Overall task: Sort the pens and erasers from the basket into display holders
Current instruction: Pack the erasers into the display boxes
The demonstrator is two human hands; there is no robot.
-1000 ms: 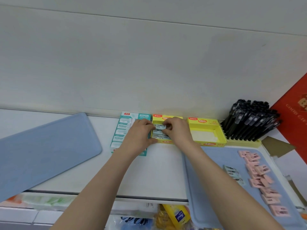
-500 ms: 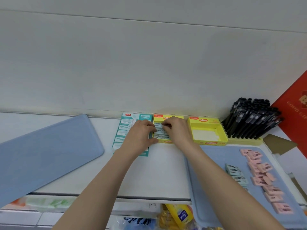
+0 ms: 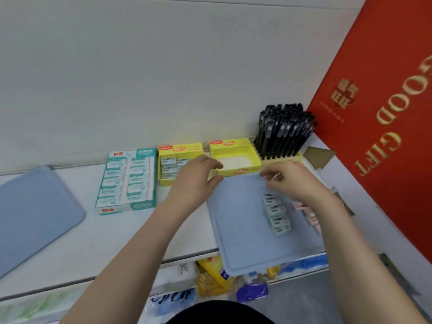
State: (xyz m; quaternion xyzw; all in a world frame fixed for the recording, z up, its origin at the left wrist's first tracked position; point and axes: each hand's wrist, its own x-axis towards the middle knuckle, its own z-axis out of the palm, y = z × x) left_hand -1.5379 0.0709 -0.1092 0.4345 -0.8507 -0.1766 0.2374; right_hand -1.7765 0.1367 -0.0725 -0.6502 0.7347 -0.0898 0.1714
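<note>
The left hand (image 3: 196, 181), grip wide and empty, hovers at the part-filled yellow holder (image 3: 181, 148). The right hand (image 3: 295, 182) curls over the grey erasers (image 3: 277, 213) on the blue tray (image 3: 236, 230), likely to take one. Whether its grip holds anything, I cannot tell.

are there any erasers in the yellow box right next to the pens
No, the yellow box beside the black pens shows only a bare white floor inside.

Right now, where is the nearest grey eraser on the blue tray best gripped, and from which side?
Pinch the nearest grey eraser across its short ends, coming from above. It lies flat on the blue tray and its far long side seems to abut the next in the row, while both ends look free. The right hand hovers closest.
</note>
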